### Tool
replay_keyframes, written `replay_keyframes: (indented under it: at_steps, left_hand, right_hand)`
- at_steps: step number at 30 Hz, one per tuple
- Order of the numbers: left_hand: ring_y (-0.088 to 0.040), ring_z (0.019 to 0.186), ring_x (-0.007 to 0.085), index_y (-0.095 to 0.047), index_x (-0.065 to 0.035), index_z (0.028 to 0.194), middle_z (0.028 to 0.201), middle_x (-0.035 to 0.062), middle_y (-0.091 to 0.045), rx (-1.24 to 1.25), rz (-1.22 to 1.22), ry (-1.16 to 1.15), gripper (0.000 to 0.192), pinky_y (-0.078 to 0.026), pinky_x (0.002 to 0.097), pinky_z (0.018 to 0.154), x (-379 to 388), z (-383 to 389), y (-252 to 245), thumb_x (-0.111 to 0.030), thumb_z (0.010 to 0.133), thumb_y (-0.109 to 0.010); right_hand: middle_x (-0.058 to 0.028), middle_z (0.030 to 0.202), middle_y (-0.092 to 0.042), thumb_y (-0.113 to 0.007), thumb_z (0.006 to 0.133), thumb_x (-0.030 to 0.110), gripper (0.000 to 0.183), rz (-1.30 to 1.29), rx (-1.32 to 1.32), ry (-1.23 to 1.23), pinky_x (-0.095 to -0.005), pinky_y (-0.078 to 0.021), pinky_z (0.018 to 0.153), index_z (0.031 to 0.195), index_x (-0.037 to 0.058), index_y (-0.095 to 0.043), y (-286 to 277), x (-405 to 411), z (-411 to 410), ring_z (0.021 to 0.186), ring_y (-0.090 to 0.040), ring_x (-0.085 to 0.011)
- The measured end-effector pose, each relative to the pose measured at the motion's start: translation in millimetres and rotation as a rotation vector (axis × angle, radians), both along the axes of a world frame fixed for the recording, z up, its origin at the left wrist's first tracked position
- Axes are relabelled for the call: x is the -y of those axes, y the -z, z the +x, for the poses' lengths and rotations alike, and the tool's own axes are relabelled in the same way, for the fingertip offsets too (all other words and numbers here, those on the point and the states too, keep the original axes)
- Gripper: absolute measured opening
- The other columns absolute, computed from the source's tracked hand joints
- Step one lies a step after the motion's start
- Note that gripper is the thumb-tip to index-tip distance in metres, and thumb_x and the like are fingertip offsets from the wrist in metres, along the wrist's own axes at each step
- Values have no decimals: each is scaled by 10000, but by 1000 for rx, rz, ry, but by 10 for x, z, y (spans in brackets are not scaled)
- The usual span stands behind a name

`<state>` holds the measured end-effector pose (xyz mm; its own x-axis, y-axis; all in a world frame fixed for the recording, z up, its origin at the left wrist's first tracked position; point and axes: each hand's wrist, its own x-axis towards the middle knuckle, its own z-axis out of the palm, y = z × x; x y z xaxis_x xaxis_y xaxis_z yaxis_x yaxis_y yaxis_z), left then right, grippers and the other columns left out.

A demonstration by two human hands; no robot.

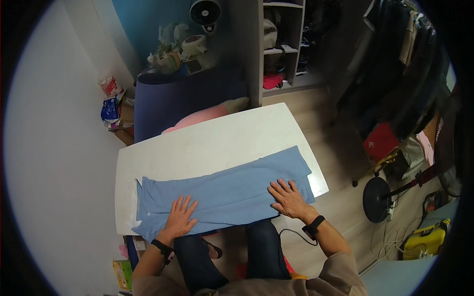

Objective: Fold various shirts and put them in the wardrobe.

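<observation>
A light blue garment [226, 190], seemingly a pair of trousers folded lengthwise, lies along the near side of a white table [207, 155]. White fabric shows at its left end, and two layered edges lie slightly offset at its right end. My left hand [180, 218] rests flat on the garment towards its left end, fingers spread. Near the right end, my right hand [289, 199] also presses flat on the cloth with its fingers apart. Neither hand grasps anything. Part of the near edge hangs at the table's rim above my knees.
Beyond the table is a dark blue surface [185, 96] with a pink plush-like object [203, 117]. Shelves [281, 51] and hanging clothes [392, 70] stand at the back right. On the right floor are a round black stand base [377, 199], loose cables and a yellow case [426, 240].
</observation>
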<state>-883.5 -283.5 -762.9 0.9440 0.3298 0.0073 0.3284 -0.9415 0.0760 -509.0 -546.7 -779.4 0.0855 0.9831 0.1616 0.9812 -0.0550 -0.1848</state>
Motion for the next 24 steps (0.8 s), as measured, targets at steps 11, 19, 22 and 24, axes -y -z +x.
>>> replay_keyframes:
  at_steps: [11,19,22,24]
  left_hand:
    - [-328,1357,426,-477,-72,1371,1400,236,-448,162,-151,-83,740,-252,509,1126,-414,782,-551,-264,692,-699]
    - [-532,1192,356,-529,-30,1256,1286,224,-556,-191,-387,-198,674,-457,413,962,-563,1454,-455,-208,641,-740]
    - [-594,1082,336,-576,-5,1191,1175,224,-616,-260,-554,-240,625,-483,400,885,-565,1488,-442,-231,640,-764]
    - [-628,1007,324,-609,11,1158,1095,219,-655,-322,-610,-241,613,-493,391,836,-505,1510,-468,-251,632,-783]
  right_hand:
    - [-162,1188,-625,-619,936,198,464,18,-1900,307,-355,-536,835,1330,-7,-484,-422,448,-1055,1057,-640,-259]
    - [-115,1234,-519,-665,907,192,516,47,-2433,630,-388,-501,938,1322,-21,-444,42,-104,-1881,1110,-575,-258]
    - [-118,1141,-543,-655,906,163,275,110,-2531,594,-403,-522,919,1100,-1,-548,133,-315,-2008,1060,-596,-290]
    - [-129,1085,-557,-640,904,141,210,153,-2687,778,-399,-541,893,1038,10,-546,122,-419,-2043,1005,-616,-300]
